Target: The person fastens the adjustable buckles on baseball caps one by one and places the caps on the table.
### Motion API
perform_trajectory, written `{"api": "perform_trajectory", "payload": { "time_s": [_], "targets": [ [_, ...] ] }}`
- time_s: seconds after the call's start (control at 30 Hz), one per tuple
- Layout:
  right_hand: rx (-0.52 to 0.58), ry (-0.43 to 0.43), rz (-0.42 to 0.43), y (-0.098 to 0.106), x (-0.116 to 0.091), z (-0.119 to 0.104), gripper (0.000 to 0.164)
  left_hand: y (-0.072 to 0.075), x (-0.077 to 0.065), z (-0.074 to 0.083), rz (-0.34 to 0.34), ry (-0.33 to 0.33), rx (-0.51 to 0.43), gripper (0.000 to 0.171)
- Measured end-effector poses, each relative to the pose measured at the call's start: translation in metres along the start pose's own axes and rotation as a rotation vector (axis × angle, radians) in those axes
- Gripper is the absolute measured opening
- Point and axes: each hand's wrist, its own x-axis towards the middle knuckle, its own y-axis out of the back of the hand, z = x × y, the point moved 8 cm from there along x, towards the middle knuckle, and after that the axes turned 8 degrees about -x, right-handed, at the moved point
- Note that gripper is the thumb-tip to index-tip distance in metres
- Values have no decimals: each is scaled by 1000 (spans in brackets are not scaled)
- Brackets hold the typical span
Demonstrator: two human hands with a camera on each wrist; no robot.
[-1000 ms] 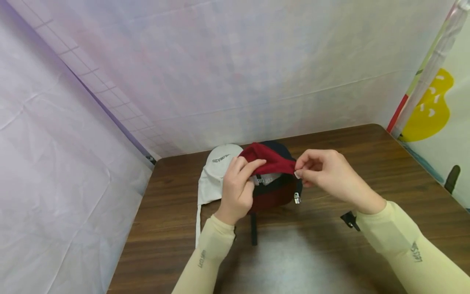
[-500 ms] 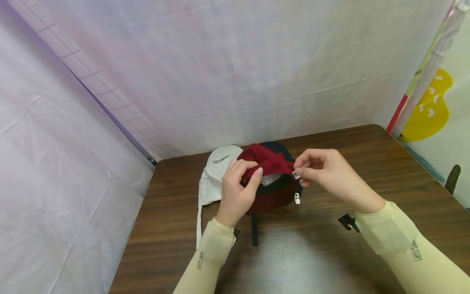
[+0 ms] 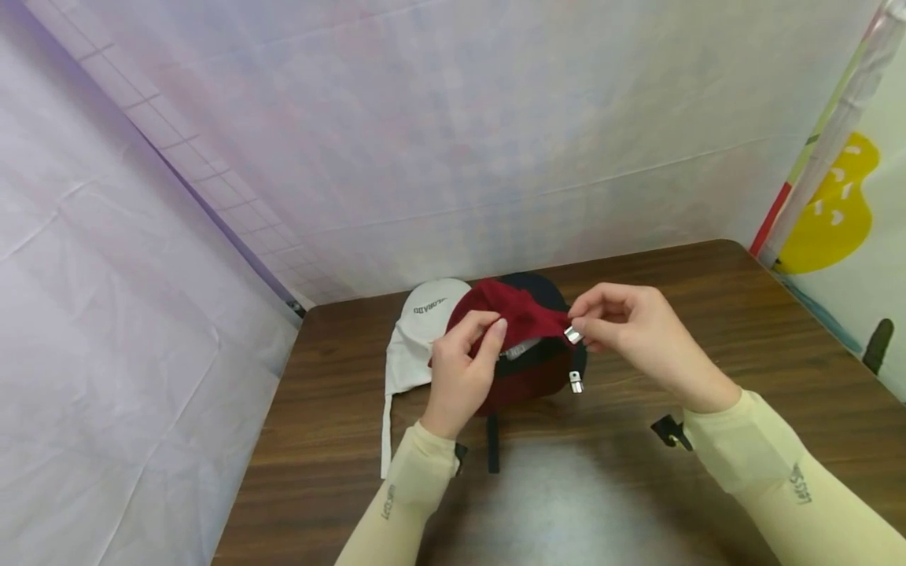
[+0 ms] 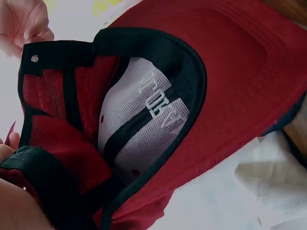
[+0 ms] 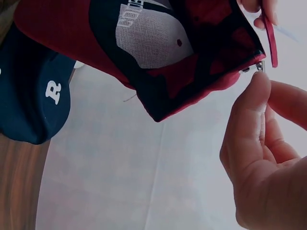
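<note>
A red cap (image 3: 495,299) is held between a person's two hands near the far edge of a dark wood-grain surface (image 3: 318,393), its open underside turned toward the wearer of the head camera; whether it touches the surface cannot be told. Taking that cap as the centre of a clock, the right hand (image 3: 626,318) is at 3 o'clock, thumb and forefinger pinching a small silver metal clasp (image 3: 573,336). The left hand (image 3: 460,381) is at about 8 o'clock, fingers closed on a narrow red strap (image 5: 271,43).

The cap should be light, with a limp crown that folds easily and a stiffer brim (image 4: 240,72) that probably keeps its curve. The dark inner band (image 4: 134,40) looks like the firmest place to hold it, while the clasp — small, smooth and perhaps slippery — calls for fingertips.

The brim, at 5 to 6 o'clock, is smooth cloth with stitched rows. Inside the crown, a pale panel (image 4: 129,91) with a woven, mesh-like grain shows the back of raised lettering.

At 9 o'clock lies a white cap (image 3: 418,338) of soft, creased fabric; at 1 o'clock, partly hidden behind the red one, a rounded navy cap (image 5: 38,96) — its white letter R shows in the right wrist view.
</note>
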Motion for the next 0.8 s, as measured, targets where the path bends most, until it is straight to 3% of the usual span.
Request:
{"api": "perform_trajectory", "payload": {
  "time_s": [0.13, 0.27, 0.43, 0.8],
  "targets": [
    [38, -8, 12, -1, 1, 2, 16, -4, -1, 4, -27, 4, -18, 10],
    [53, -9, 33, -1, 1, 3, 15, -10, 1, 20, -64, -2, -60, 5],
    [89, -1, 55, 0, 1, 2, 15, -15, 4, 37, -105, 36, -83, 7],
    [151, 10, 79, -2, 0, 1, 17, -26, -9, 4, -131, 134, -43, 12]
  ]
}}
